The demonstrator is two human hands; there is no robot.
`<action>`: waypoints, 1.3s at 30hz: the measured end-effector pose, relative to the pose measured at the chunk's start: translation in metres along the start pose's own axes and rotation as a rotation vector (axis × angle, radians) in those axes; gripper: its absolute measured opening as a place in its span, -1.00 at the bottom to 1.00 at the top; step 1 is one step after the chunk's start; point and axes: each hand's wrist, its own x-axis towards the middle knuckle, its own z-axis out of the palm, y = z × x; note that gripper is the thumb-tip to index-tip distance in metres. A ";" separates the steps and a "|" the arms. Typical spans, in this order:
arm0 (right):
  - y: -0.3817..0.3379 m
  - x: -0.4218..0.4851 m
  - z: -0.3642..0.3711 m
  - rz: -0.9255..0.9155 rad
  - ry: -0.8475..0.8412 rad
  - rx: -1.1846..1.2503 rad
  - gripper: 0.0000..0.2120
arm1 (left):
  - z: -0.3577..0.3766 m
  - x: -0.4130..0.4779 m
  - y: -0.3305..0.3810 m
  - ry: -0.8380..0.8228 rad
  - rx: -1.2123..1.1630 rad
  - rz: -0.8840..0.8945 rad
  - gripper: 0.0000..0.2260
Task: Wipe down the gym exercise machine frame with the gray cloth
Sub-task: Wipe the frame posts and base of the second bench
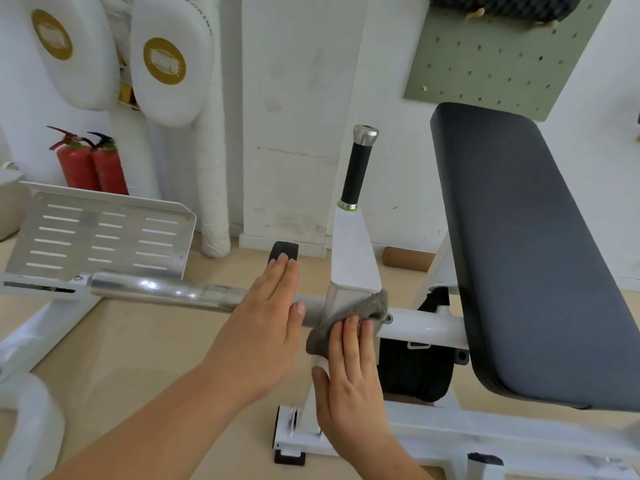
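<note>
At the foot of the white post (353, 258) of the machine frame, my right hand (349, 372) lies flat, fingers straight and gripping nothing, pressing the gray cloth (349, 317) against the metal. The cloth bunches under my fingertips and spills past them to the post's right corner. Just left of the post my left hand (266, 327) rests loose and flat on the chrome bar (166, 289). Above the post rises the black handle (358, 168) — right of it the dark seat pad (530, 254), well left the slotted foot plate (100, 233).
</note>
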 end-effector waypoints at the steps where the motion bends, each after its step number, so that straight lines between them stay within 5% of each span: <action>1: 0.004 -0.002 -0.007 -0.025 -0.002 0.011 -0.36 | 0.000 0.000 -0.001 -0.004 0.004 0.002 -0.44; 7: 0.018 0.044 -0.030 -0.065 0.207 0.149 -0.49 | 0.010 0.002 -0.004 -0.045 0.018 0.014 -0.45; 11: 0.025 0.014 0.003 -0.082 0.107 -0.003 -0.27 | 0.015 0.002 -0.004 -0.066 0.045 0.034 -0.45; 16: 0.015 -0.018 0.022 -0.023 -0.007 -0.028 -0.32 | 0.016 -0.001 -0.011 -0.073 0.157 0.071 -0.43; 25: 0.014 0.026 0.012 -0.176 0.064 -0.169 -0.20 | 0.010 0.006 -0.032 -0.079 0.273 0.071 -0.40; 31: 0.030 -0.034 0.027 -0.203 -0.220 -0.149 -0.32 | 0.008 0.002 -0.038 -0.063 0.251 0.039 -0.37; 39: 0.013 0.052 -0.013 -0.239 0.061 0.029 -0.39 | 0.009 -0.002 -0.048 -0.073 0.270 0.090 -0.36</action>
